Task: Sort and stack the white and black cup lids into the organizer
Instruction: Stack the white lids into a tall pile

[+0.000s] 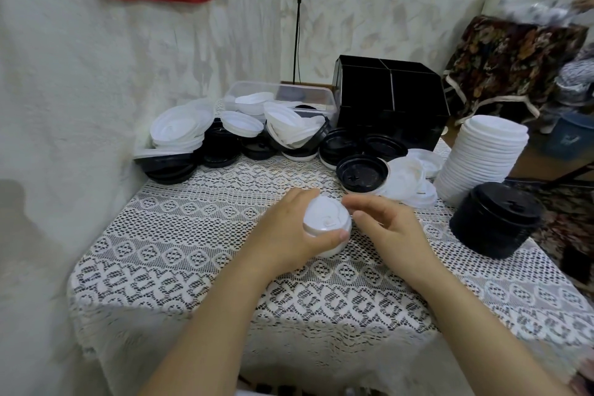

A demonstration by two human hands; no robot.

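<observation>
A short stack of white lids (326, 223) stands on the lace tablecloth in the middle of the table, and my left hand (289, 235) is wrapped around it. My right hand (382, 222) hovers just right of the stack, fingers apart, fingertips close to its top. A mixed pile of white and black lids (244, 135) lies along the back of the table. The black organizer (390, 100) stands at the back right. At the right edge stand a tall stack of white lids (482, 154) and a shorter stack of black lids (496, 219).
A clear plastic tub (316, 96) holding some lids sits behind the pile. White wall runs close along the left. The lace tablecloth (193, 235) covers the table. A patterned cloth-covered item (511, 64) and clutter stand beyond the right edge.
</observation>
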